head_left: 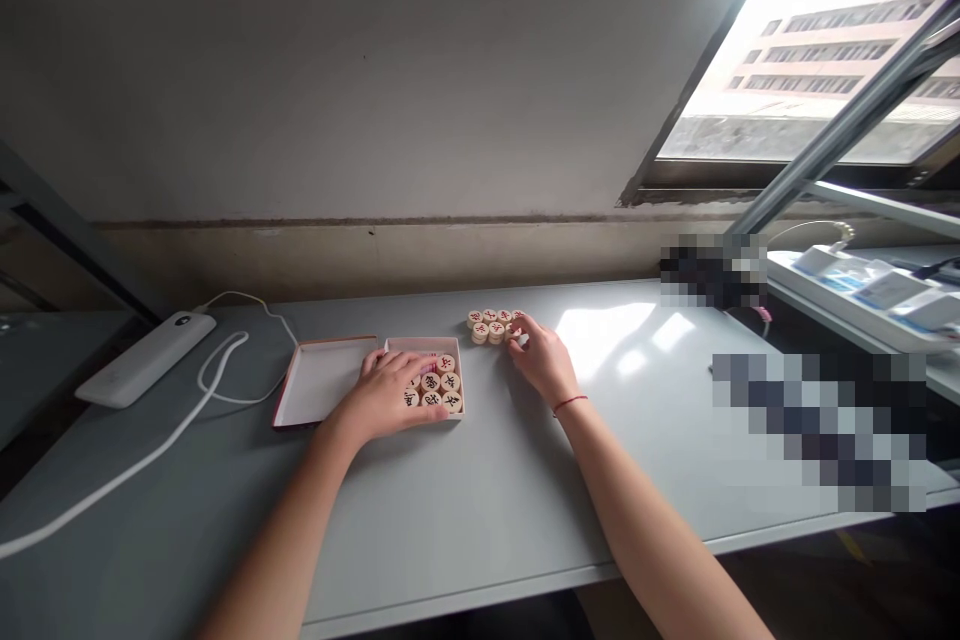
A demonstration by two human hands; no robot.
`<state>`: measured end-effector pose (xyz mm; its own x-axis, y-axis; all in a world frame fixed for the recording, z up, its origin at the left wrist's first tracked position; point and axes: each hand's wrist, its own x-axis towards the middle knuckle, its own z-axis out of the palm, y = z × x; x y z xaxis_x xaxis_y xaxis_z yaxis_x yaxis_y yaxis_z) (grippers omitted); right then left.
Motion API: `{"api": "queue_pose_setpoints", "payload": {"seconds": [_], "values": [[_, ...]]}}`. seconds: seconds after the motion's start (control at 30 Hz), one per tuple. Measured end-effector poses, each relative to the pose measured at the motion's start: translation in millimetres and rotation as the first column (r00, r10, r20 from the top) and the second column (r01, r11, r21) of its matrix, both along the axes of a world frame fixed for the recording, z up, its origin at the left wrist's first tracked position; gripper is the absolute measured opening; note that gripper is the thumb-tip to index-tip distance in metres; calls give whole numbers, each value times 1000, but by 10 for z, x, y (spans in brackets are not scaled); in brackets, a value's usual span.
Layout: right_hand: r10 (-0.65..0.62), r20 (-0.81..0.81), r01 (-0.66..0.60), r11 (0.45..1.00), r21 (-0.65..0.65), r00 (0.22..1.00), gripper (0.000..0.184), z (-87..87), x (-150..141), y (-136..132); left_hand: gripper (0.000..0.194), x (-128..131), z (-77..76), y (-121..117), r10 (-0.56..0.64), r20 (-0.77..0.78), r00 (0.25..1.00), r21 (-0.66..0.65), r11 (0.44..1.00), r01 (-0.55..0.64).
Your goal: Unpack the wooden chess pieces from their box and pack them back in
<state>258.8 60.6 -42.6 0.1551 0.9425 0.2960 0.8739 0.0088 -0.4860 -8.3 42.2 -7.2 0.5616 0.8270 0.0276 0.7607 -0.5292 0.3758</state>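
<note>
Here, the left hand lies spread over black-lettered round wooden discs in a shallow white box. The right hand curls at red-lettered round wooden discs on the grey desk; I cannot tell either's grip.

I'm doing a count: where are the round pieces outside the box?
In the head view, those round pieces stand stacked on the table, right of the box and farther back, at the right hand.

Boxed discs bear mostly black characters on pale cream; box, white; lid, white inside, reddish at its edge; stacked discs show red characters on pale cream; desk, plain grey; oblong device, white; cord, white; wristband, red.
</note>
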Motion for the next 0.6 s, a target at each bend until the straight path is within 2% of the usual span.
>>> {"api": "queue_pose_setpoints", "payload": {"seconds": [0.07, 0.13, 0.33, 0.6], "values": [[0, -37, 0, 1000, 0, 999, 22, 8, 1, -4, 79, -30, 6, 6, -19, -36, 999, -24, 1000, 19], [4, -73, -5, 1000, -8, 997, 25, 20, 10, -11, 84, -39, 4, 9, -22, -55, 998, -16, 1000, 21], [-10, -46, 10, 1000, 8, 999, 34, 29, 54, -16, 72, 19, -17, -17, 11, -48, 999, 37, 999, -10], [168, 66, -175, 977, 123, 984, 41, 8, 15, -10, 71, 58, -44, -52, 33, -40, 999, 62, 998, -31]]}}
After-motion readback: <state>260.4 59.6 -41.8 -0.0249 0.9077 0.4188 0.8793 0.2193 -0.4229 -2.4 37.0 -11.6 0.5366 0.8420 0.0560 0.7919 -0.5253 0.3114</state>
